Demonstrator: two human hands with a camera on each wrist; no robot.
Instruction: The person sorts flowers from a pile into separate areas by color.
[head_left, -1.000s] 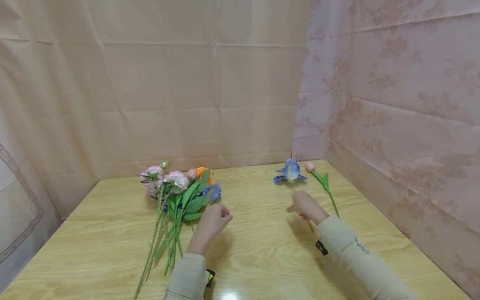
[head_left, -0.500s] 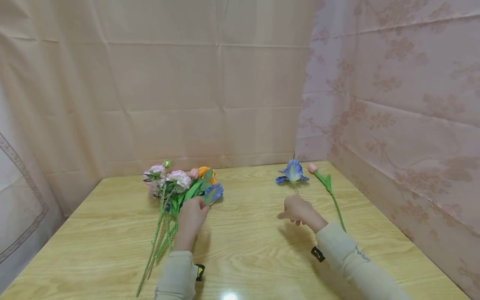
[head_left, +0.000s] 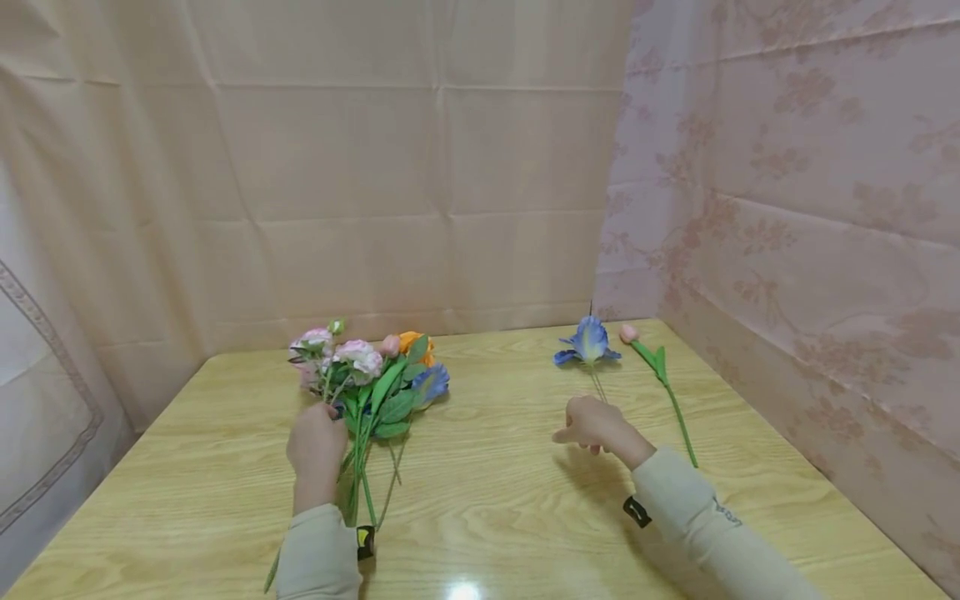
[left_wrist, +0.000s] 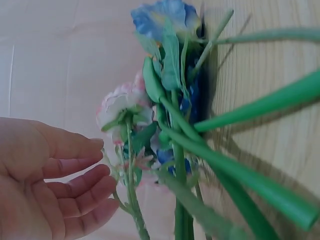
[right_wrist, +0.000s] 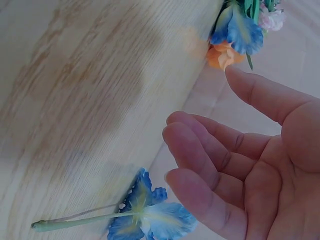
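Note:
At the left of the head view my left hand (head_left: 318,446) is over the stems of a pink-and-white flower (head_left: 315,337) at the edge of a flower pile. In the left wrist view its fingers are loosely bent, with the thumb apart, and the tips sit beside a thin stem (left_wrist: 131,170); whether they touch it I cannot tell. My right hand (head_left: 596,423) hovers over the stem of a single blue iris (head_left: 590,340). Seen from the right wrist, the fingers are relaxed around nothing, and the iris's short stem (right_wrist: 80,220) lies below them.
The pile holds an orange flower (head_left: 416,343), a pink tulip bud (head_left: 390,345), a blue iris (head_left: 431,383) and green leaves. A lone pink tulip (head_left: 628,333) lies right of my right hand. Curtains stand behind the wooden table (head_left: 495,500) and on its right.
My left hand has moved left across the pile, from its right side to the pink-and-white flowers' stems. My right hand has shifted slightly left and stays near the single iris. The flowers look unmoved.

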